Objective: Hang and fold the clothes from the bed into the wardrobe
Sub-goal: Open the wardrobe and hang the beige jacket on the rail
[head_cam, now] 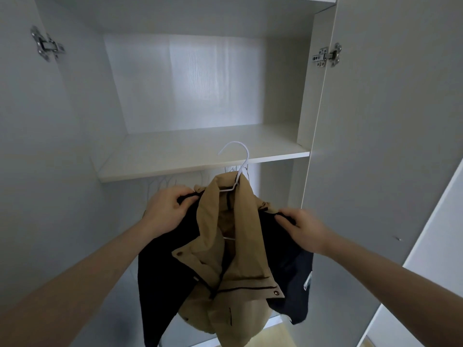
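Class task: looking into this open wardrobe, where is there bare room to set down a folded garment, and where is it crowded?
Free: the shelf, bare between the back panel and both side walls. Crowded: beneath the shelf's front edge, where both hands hold the jacket on its white hanger, with more hangers behind.

One jacket (233,251), tan and black, sits on one white hanger (238,169). Two hands, left (167,209) and right (304,227), one wardrobe shelf (175,156), two metal door hinges (46,46), more hangers behind, uncountable.
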